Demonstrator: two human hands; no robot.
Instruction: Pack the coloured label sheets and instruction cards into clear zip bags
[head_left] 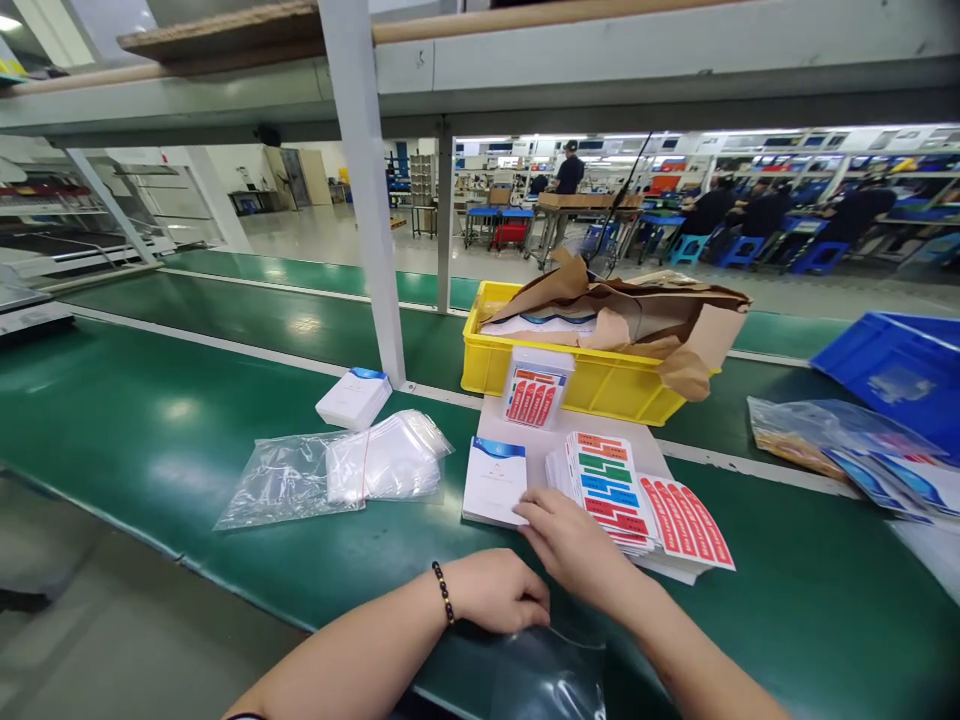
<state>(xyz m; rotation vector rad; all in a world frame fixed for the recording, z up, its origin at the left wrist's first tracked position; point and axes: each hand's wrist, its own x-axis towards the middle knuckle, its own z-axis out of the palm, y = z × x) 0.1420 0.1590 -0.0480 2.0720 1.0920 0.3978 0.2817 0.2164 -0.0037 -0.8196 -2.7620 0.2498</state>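
My left hand, with a beaded bracelet at the wrist, is closed on the upper edge of a clear plastic bag near the front of the bench. My right hand has its fingers pinched at the lower right corner of a white booklet with a blue top band, lying on a small stack. Just right of it are a pile of coloured sticker sheets and a pile of red label sheets. The right thumb is partly hidden.
Clear bags and another booklet stack lie to the left. Behind stands a yellow crate holding brown paper, with a clear box of labels before it. A blue bin is at right; a white post rises behind.
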